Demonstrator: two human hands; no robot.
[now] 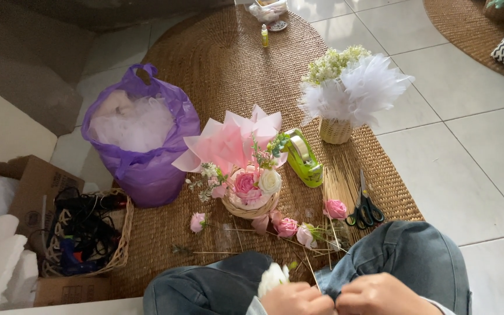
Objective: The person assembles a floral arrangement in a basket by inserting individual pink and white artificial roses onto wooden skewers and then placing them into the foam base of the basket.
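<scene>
Seated on the floor, knees in blue jeans [415,256] drawn up, I hold both hands together low at the frame's bottom edge. My left hand [296,300] has its fingers curled shut on a white artificial flower [272,277], whose head rises just above the knuckles against my left knee. My right hand [380,296] meets the left knuckle to knuckle, fingers folded inward; what they pinch, if anything, is hidden, so I cannot tell their grip. A thin stick [311,274] runs up from between the hands. Ahead, on the round woven mat [228,64], a small woven basket arrangement [246,186] stands with pink and white roses and pink paper fans behind them. Loose pink roses [287,227] lie just before it, with another pink rose [336,208] to the right. A bundle of thin sticks [339,186] lies beside a green tape dispenser [303,156]; black-handled scissors [365,210] rest on the sticks' right edge. Further back stands a second basket with white feathers and pale blossoms [351,87]. Left of the mat: a purple plastic bag [147,157] holding white netting, and a wicker basket [86,233] of black cables. A small glue bottle [265,36] stands at the mat's far end.
</scene>
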